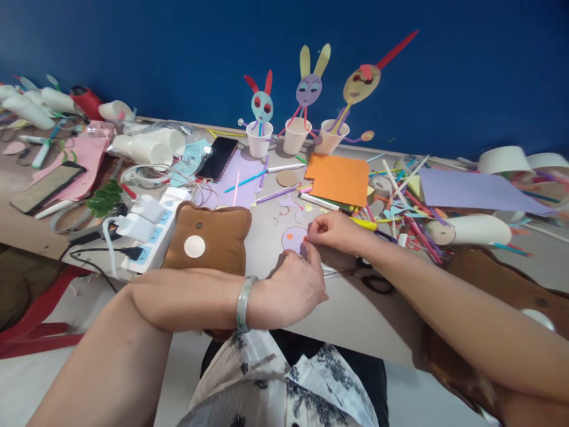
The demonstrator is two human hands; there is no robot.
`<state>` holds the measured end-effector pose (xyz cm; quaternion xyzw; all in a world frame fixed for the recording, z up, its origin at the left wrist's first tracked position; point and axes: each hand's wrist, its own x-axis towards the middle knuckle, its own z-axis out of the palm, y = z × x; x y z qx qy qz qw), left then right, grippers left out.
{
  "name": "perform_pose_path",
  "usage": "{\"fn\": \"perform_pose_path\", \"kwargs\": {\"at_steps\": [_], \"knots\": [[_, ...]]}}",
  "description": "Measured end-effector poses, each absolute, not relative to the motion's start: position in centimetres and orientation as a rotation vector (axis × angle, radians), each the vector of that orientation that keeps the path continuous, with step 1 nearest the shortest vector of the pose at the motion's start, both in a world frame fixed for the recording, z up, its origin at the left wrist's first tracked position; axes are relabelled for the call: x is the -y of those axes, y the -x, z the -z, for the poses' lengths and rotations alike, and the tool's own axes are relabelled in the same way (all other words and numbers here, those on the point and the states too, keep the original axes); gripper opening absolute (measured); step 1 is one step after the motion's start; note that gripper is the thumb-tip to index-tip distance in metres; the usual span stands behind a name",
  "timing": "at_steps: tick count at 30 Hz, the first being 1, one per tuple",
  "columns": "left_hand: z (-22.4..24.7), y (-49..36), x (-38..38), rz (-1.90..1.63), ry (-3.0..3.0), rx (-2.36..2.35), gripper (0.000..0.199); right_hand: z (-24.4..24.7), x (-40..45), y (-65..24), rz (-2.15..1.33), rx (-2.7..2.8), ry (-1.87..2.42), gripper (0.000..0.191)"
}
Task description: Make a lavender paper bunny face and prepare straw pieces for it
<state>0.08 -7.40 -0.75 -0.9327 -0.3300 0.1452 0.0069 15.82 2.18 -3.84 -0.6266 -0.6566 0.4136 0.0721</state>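
Purple paper disc [293, 238], low over or on tabletop [355, 323], can't tell which; orange dot on face. Right hand [333, 231] pinched closed at disc's right edge, bit of orange at fingertips, unclear if gripped. Left hand [293, 290] curled at lower edge, grip on disc hidden. Black-handled scissors [377, 283] just beside, partly under right forearm. Orange paper [340, 179] beyond; brown cushion [213, 237] left, near white power strip [153, 237].
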Motion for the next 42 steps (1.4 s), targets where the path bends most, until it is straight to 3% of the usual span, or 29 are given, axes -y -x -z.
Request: {"fn": "perform_pose_path", "kwargs": {"at_steps": [17,21,27,34,42], "knots": [[-0.7,0.3,6.8,-0.519,3.049,1.049,0.077,3.3,-2.0,-16.4,-1.386,1.847,1.805,0.036],[-0.7,0.2,6.9,-0.487,3.043,1.066,0.077,3.6,-2.2,-16.1,-1.211,1.976,1.888,0.035],[-1.3,0.3,6.8,-0.526,3.027,1.075,0.072,3.2,-1.6,-16.7,-1.289,1.848,1.79,0.035],[1.0,0.2,6.8,-0.31,2.959,1.043,0.069,2.0,2.1,-17.7,-0.824,2.1,1.444,0.013],[0.9,0.3,6.7,-0.194,2.965,1.083,0.069,4.7,2.8,-19.3,-0.112,2.57,0.892,0.023]]}}
